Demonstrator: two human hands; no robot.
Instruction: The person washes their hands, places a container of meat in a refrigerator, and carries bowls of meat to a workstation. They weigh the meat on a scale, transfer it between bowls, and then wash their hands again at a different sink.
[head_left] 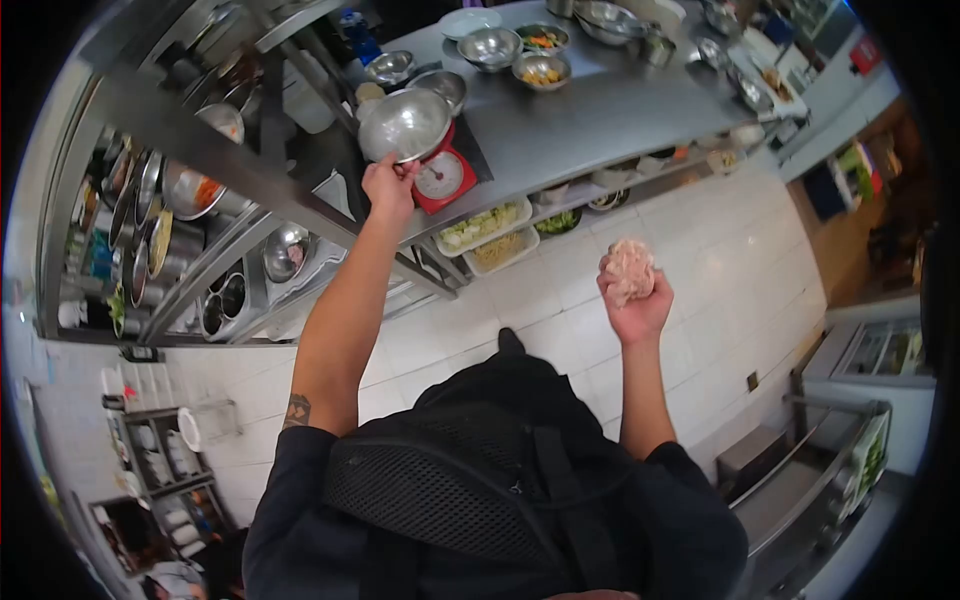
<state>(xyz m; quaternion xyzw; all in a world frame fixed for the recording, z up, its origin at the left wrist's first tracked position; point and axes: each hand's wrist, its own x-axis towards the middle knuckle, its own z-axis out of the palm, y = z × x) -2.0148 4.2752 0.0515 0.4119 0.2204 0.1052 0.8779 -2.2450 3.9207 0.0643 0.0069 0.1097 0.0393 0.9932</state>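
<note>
Gripping the bowl [405, 124] on the scale [443, 178] at the tabletop [590, 110] edge with our left hand [388, 184], our right hand [634, 300] clutched meat [630, 268].

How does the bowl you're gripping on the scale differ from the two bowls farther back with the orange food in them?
The steel bowl on the red scale is larger, looks empty and sits tilted, its rim held by the left hand. The two food bowls are smaller, stand level on the steel counter untouched, and hold orange and mixed pieces. All are round, shiny metal. The right hand holds a pale pink lump.
</note>
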